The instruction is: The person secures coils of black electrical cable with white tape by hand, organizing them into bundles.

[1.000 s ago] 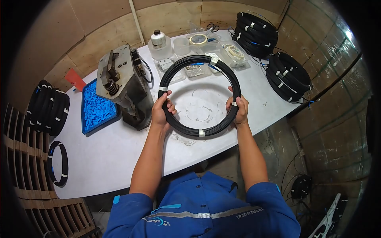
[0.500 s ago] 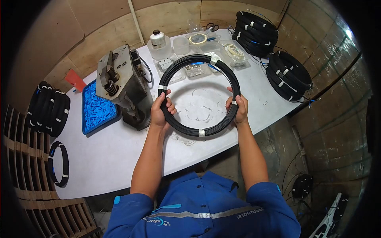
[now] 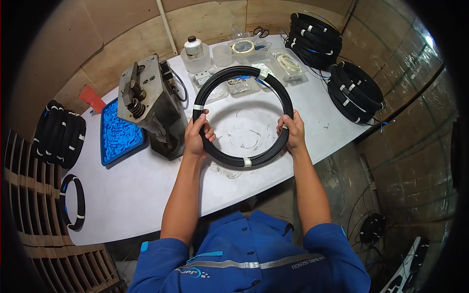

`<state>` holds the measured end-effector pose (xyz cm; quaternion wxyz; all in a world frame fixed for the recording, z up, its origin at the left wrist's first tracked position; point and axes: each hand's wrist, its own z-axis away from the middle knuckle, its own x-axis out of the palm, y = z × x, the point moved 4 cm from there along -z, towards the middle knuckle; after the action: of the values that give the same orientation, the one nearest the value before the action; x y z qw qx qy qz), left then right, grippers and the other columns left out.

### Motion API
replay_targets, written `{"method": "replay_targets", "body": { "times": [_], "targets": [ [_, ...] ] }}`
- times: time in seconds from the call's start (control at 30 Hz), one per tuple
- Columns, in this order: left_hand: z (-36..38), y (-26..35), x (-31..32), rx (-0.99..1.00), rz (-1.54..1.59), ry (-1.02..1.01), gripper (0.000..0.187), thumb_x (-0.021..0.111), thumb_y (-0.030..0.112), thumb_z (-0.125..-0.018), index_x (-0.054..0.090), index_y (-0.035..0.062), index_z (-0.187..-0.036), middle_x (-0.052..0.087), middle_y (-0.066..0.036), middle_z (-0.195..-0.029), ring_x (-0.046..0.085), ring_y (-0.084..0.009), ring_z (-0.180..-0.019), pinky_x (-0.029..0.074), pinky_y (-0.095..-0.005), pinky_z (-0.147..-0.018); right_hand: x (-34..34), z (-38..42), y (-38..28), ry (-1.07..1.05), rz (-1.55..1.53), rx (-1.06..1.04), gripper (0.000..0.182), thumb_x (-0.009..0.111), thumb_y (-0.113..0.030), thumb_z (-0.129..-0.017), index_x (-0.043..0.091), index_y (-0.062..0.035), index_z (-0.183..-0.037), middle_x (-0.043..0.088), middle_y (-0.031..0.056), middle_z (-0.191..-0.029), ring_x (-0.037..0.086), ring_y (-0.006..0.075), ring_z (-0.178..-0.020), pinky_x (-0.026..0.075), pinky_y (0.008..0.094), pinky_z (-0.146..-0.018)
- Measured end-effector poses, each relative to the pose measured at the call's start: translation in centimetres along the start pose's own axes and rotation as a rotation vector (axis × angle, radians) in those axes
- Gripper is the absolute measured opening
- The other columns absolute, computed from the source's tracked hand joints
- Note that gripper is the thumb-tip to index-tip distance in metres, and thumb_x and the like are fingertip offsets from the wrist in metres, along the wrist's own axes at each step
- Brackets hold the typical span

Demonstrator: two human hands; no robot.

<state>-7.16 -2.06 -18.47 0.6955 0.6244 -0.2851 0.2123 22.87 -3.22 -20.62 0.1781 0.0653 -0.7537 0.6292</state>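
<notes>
Both hands grip a coil of black cable, held above the white table. White tape bands show at its top, left side and bottom, and a blue cable end lies inside the top of the ring. My left hand is wrapped round the left side, just below a tape band. On the opposite side my right hand is closed round the coil, covering the tape there. A metal press stands left of my left hand.
A blue tray of small blue pieces sits left of the press. Stacked cable coils stand back right, more coils at the right edge. Another stack and a single coil are left. Plastic containers line the back.
The coil has shifted slightly left and up. My right hand has moved a little with it and now covers the tape band on the right side.
</notes>
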Motion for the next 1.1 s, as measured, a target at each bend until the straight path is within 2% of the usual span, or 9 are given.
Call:
{"method": "replay_targets", "body": {
  "times": [0.3, 0.37, 0.53, 0.63, 0.9, 1.03, 1.1],
  "targets": [
    [0.3, 0.1, 0.5, 0.011, -0.033, -0.007, 0.027, 0.06, 0.023, -0.096, 0.054, 0.008, -0.117, 0.039, 0.002, -0.065, 0.039, -0.0079, -0.051, 0.036, -0.0241, -0.048, -0.1, 0.1, -0.6, -0.027, -0.118, 0.133, 0.018, 0.061, -0.021, -0.095, 0.054, -0.0063, -0.102, 0.058, 0.004, -0.077, 0.054, 0.0121, -0.063, 0.048, 0.024, -0.058],
    [0.3, 0.0, 0.6, 0.006, -0.066, -0.009, 0.029, 0.056, 0.023, -0.098, 0.05, 0.007, -0.121, 0.036, 0.002, -0.066, 0.037, -0.0075, -0.052, 0.035, -0.0242, -0.049, -0.2, 0.1, -0.5, -0.054, -0.165, 0.143, 0.018, 0.061, -0.022, -0.096, 0.054, -0.0065, -0.103, 0.058, 0.0038, -0.077, 0.054, 0.012, -0.063, 0.048, 0.024, -0.059],
    [0.5, -0.1, 0.7, 0.0, -0.069, -0.002, 0.028, 0.057, 0.023, -0.097, 0.05, 0.0077, -0.12, 0.037, 0.002, -0.066, 0.037, -0.0075, -0.052, 0.035, -0.0241, -0.049, -0.1, 0.1, -0.6, -0.085, -0.242, 0.141, 0.021, 0.06, -0.025, -0.098, 0.054, -0.0064, -0.105, 0.057, 0.0033, -0.077, 0.053, 0.0117, -0.064, 0.048, 0.0239, -0.059],
    [0.6, 0.0, 1.0, 0.003, -0.076, -0.006, 0.029, 0.057, 0.023, -0.097, 0.05, 0.0079, -0.121, 0.038, 0.002, -0.066, 0.037, -0.0076, -0.052, 0.035, -0.0242, -0.049, -0.2, 0.0, -0.3, -0.084, -0.243, 0.141, 0.027, 0.057, -0.031, -0.099, 0.054, -0.0077, -0.111, 0.055, 0.0023, -0.077, 0.051, 0.0147, -0.063, 0.045, 0.0251, -0.057],
    [0.6, -0.2, 1.3, -0.006, -0.09, -0.01, 0.03, 0.058, 0.023, -0.097, 0.05, 0.0073, -0.121, 0.039, 0.002, -0.066, 0.038, -0.0078, -0.053, 0.035, -0.0244, -0.049, -0.7, -0.4, 0.4, 0.018, -0.361, 0.159, 0.022, 0.063, -0.025, -0.095, 0.058, -0.0071, -0.106, 0.056, 0.0017, -0.083, 0.053, 0.014, -0.066, 0.047, 0.0248, -0.058],
    [0.4, -0.6, 1.1, -0.018, -0.07, -0.007, 0.03, 0.058, 0.023, -0.097, 0.05, 0.007, -0.121, 0.039, 0.002, -0.066, 0.038, -0.0078, -0.053, 0.035, -0.0243, -0.049, -0.7, -0.5, 0.6, 0.017, -0.417, 0.154, 0.02, 0.064, -0.02, -0.094, 0.058, -0.0063, -0.108, 0.056, 0.0025, -0.085, 0.053, 0.013, -0.071, 0.048, 0.0244, -0.061],
    [0.3, -0.6, 1.0, -0.025, -0.063, -0.003, 0.03, 0.058, 0.022, -0.097, 0.05, 0.007, -0.121, 0.039, 0.002, -0.066, 0.038, -0.0078, -0.053, 0.035, -0.0243, -0.049, -0.5, -0.5, 0.5, -0.047, -0.484, 0.169, 0.022, 0.064, -0.016, -0.094, 0.057, -0.0052, -0.112, 0.057, 0.0029, -0.086, 0.053, 0.012, -0.076, 0.048, 0.0234, -0.064]
  ]
}}
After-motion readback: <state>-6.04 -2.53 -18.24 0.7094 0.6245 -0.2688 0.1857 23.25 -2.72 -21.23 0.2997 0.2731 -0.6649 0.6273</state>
